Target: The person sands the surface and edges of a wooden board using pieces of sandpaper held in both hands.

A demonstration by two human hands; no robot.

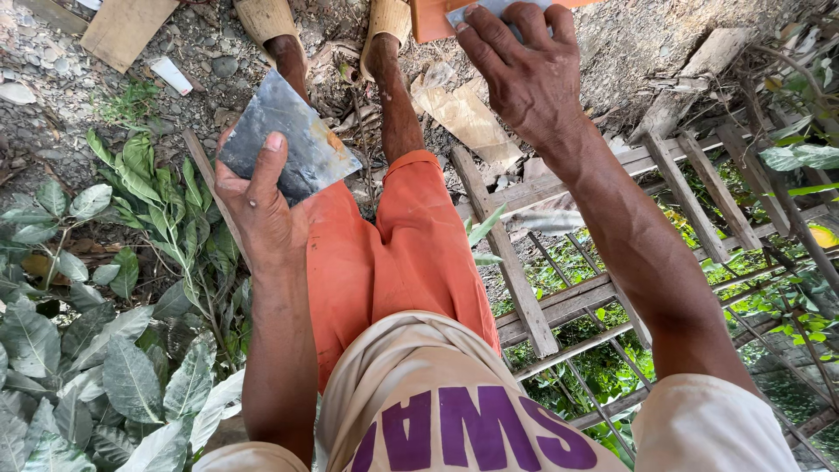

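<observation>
Upper left on the gravel lies a small white wrapper; left hand grips a grey metal blade at centre-left, right hand closes on a grey flat piece against an orange board at top edge

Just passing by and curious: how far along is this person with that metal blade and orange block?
Little looks finished: the metal blade is dull grey with a rust-coloured patch near one corner. In hand: the left hand grips the blade, thumb across it, and the right hand holds an orange block at the frame's top. Left: blade and block are apart, not yet brought together.
</observation>
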